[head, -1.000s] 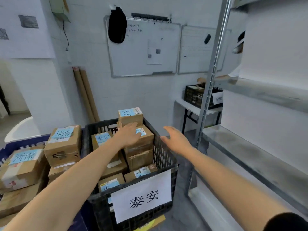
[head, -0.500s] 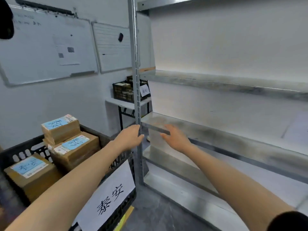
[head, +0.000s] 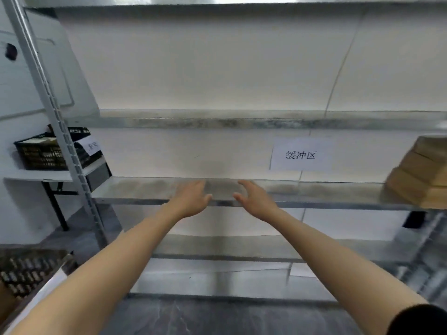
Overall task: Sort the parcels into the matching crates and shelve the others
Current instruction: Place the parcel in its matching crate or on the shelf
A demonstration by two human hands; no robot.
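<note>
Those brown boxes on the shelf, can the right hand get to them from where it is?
Probably yes. The boxes sit far right on the same shelf, the right hand is empty, and nothing lies between, though it needs a long sideways reach.

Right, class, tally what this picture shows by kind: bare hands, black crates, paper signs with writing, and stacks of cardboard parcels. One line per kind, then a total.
Bare hands: 2, left hand and right hand
Black crates: 2
Paper signs: 3
Parcel stacks: 1
Total: 8
</note>
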